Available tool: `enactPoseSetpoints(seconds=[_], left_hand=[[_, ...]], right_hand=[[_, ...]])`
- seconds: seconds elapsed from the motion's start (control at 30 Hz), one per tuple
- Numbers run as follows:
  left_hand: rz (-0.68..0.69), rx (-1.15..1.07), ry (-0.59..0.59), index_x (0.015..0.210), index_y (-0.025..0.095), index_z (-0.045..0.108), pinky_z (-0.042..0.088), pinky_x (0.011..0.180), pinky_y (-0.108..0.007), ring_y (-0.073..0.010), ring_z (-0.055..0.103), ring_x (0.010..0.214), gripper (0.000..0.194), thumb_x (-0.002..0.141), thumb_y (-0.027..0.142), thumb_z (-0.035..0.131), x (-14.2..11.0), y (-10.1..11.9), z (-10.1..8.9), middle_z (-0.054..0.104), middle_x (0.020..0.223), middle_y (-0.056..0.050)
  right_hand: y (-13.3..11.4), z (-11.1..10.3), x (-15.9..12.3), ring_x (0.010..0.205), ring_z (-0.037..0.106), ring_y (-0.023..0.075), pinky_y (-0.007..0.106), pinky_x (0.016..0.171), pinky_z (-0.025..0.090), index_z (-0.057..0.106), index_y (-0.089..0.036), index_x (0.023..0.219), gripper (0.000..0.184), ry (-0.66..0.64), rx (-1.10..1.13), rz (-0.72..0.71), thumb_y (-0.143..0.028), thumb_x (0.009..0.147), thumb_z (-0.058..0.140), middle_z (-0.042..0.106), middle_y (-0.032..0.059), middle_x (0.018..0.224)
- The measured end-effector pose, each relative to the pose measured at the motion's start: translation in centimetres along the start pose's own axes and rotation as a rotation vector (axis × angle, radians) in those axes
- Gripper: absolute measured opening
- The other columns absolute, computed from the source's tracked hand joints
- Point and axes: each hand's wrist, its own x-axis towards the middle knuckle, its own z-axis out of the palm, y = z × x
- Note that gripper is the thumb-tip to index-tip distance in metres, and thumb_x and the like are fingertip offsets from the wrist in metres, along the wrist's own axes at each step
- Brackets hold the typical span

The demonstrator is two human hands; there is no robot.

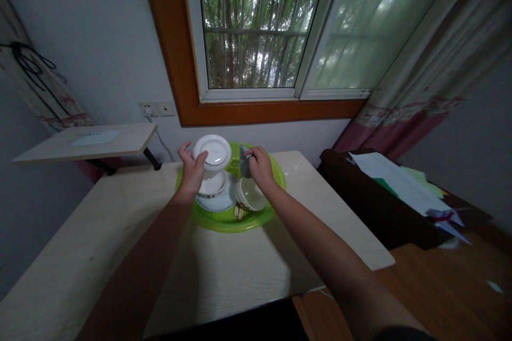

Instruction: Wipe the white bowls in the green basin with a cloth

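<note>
My left hand (192, 166) grips a small white dish (214, 150) by its near left edge, thumb on top, and holds it tilted above a green basin (234, 225). My right hand (260, 167) is closed on a grey cloth-like piece (244, 162) just to the right of the dish, apart from it. Beneath the hands, a white bowl (212, 185) rests on a white plate (218, 203) in the basin. To their right a cream bowl (253, 195) lies tilted, with the ends of chopsticks (239, 213) beside it. My right forearm passes close to this bowl.
The basin stands on a pale wooden table (132, 229) near the wall. A raised shelf (92, 141) on black legs is at the left, below a wall socket (157, 109). Papers (404, 181) lie on dark furniture at the right. A window (260, 26) is ahead.
</note>
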Motion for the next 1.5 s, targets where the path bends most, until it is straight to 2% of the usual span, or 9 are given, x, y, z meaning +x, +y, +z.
enactPoseSetpoints(seconds=[0.17, 0.33, 0.4, 0.53, 0.63, 0.73, 1.13, 1.37, 1.5], left_hand=[[-0.008, -0.033, -0.134, 0.141, 0.028, 0.030, 0.055, 0.091, -0.039, -0.0221, 0.067, 0.101, 0.063, 0.085, 0.038, 0.060, -0.3, -0.4, 0.4, 0.064, 0.110, -0.004], [-0.081, -0.084, -0.217, 0.139, 0.029, 0.030, 0.057, 0.087, -0.039, -0.0227, 0.068, 0.105, 0.059, 0.086, 0.037, 0.053, -0.9, 0.7, 0.8, 0.065, 0.118, -0.006], [-0.121, -0.131, -0.223, 0.137, 0.029, 0.032, 0.058, 0.085, -0.038, -0.0225, 0.068, 0.102, 0.057, 0.085, 0.036, 0.054, -1.1, 1.2, 0.9, 0.065, 0.119, -0.007], [-0.200, -0.204, -0.255, 0.136, 0.028, 0.035, 0.057, 0.080, -0.034, -0.0208, 0.068, 0.097, 0.055, 0.086, 0.039, 0.057, -1.2, 1.6, 0.9, 0.066, 0.115, -0.006], [-0.219, -0.208, -0.273, 0.134, 0.028, 0.037, 0.056, 0.080, -0.031, -0.0194, 0.068, 0.097, 0.054, 0.088, 0.044, 0.060, -1.2, 1.5, 0.9, 0.066, 0.117, -0.006], [-0.199, -0.163, -0.288, 0.134, 0.027, 0.039, 0.056, 0.085, -0.031, -0.0199, 0.068, 0.104, 0.053, 0.091, 0.049, 0.059, -1.3, 1.2, 1.0, 0.065, 0.124, -0.008], [-0.146, 0.082, -0.413, 0.144, 0.026, 0.042, 0.057, 0.096, -0.033, -0.0204, 0.063, 0.126, 0.053, 0.101, 0.056, 0.038, -1.1, 0.0, 1.2, 0.060, 0.145, -0.010], [-0.232, 0.004, -0.415, 0.140, 0.027, 0.047, 0.061, 0.084, -0.032, -0.0224, 0.062, 0.128, 0.046, 0.102, 0.052, 0.040, -1.5, 1.1, 1.2, 0.057, 0.149, -0.009], [-0.225, -0.024, -0.324, 0.127, 0.025, 0.054, 0.060, 0.087, -0.033, -0.0224, 0.063, 0.126, 0.039, 0.101, 0.051, 0.043, -0.9, 0.4, 1.0, 0.059, 0.145, -0.010]], right_hand=[[0.0, 0.2, 0.2, 0.099, 0.062, 0.0234, 0.040, 0.096, 0.050, 0.074, -0.023, 0.089, 0.029, -0.074, 0.116, 0.035, -0.038, 0.097, 0.050, 0.070, 0.0064, 0.098], [-0.8, 0.2, 0.0, 0.103, 0.062, 0.0223, 0.038, 0.099, 0.048, 0.073, -0.022, 0.095, 0.043, -0.187, 0.281, 0.078, -0.056, 0.100, 0.048, 0.071, 0.0068, 0.104], [-0.9, 0.2, -0.1, 0.100, 0.062, 0.0219, 0.037, 0.095, 0.049, 0.071, -0.021, 0.093, 0.045, -0.224, 0.356, 0.123, -0.061, 0.098, 0.050, 0.070, 0.0060, 0.102], [-0.7, 0.2, -0.4, 0.078, 0.056, 0.0175, 0.029, 0.071, 0.047, 0.065, -0.021, 0.087, 0.045, -0.316, 0.570, 0.300, -0.067, 0.087, 0.063, 0.063, 0.0001, 0.084], [-0.7, 0.1, -0.5, 0.066, 0.047, 0.0133, 0.025, 0.060, 0.037, 0.062, -0.021, 0.083, 0.046, -0.368, 0.689, 0.391, -0.067, 0.081, 0.070, 0.054, -0.0040, 0.073], [-1.0, 0.1, -0.4, 0.064, 0.044, 0.0122, 0.024, 0.059, 0.034, 0.060, -0.021, 0.082, 0.048, -0.379, 0.750, 0.433, -0.067, 0.077, 0.075, 0.052, -0.0050, 0.071], [-0.7, 0.2, -0.4, 0.062, 0.047, 0.0117, 0.024, 0.057, 0.037, 0.062, -0.021, 0.084, 0.048, -0.384, 0.726, 0.425, -0.066, 0.075, 0.077, 0.056, -0.0040, 0.072], [-1.0, 0.0, -0.4, 0.068, 0.052, 0.0130, 0.024, 0.061, 0.043, 0.064, -0.022, 0.084, 0.041, -0.361, 0.732, 0.388, -0.060, 0.077, 0.078, 0.061, -0.0013, 0.079], [-0.9, 0.0, -0.4, 0.070, 0.052, 0.0143, 0.025, 0.064, 0.043, 0.063, -0.023, 0.086, 0.035, -0.332, 0.579, 0.334, -0.057, 0.083, 0.071, 0.060, -0.0021, 0.078]])
